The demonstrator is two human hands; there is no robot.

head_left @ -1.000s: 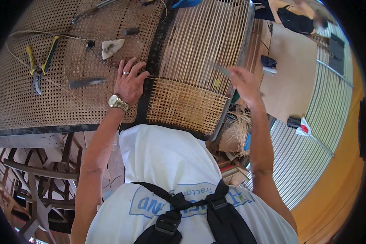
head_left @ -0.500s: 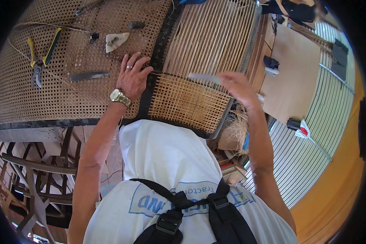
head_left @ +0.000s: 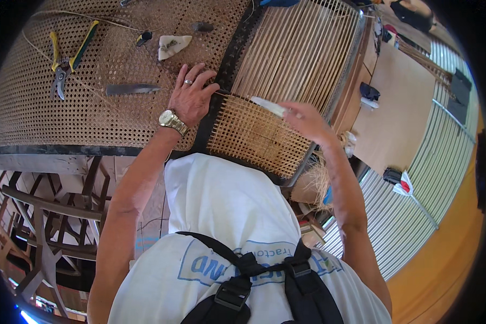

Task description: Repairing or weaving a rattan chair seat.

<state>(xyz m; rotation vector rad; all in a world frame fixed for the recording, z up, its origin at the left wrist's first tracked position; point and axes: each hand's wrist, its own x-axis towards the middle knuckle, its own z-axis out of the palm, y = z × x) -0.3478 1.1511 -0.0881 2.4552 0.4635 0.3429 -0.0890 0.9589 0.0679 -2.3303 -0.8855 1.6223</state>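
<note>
My left hand [head_left: 191, 100] lies on the cane panel by the dark border, fingers spread, its thumb at the left end of a thin dark strip [head_left: 235, 96] that crosses the weave. In my right hand [head_left: 310, 123] is a pale flat blade-like tool [head_left: 267, 105], its tip at the top edge of the small woven patch [head_left: 259, 135]. Above that patch run long parallel cane strands [head_left: 294, 48]. Left of my left hand lie a flat grey blade [head_left: 133, 89], yellow-and-green-handled pruning shears [head_left: 63, 67] and a white lump [head_left: 174, 47] with a dark smear.
A dark cylinder [head_left: 202, 26] and a small black item [head_left: 144, 38] lie on the finished cane webbing [head_left: 35, 116]. Wooden chair frames [head_left: 51, 221] stand at lower left. Loose cane fibres [head_left: 317, 181] hang at the right edge. Another person [head_left: 413, 13] is at upper right.
The tool's handle end has dropped, so it now slants from upper left to lower right. My right hand sits lower against the woven patch. My left hand keeps its place; the whole view has shifted.
</note>
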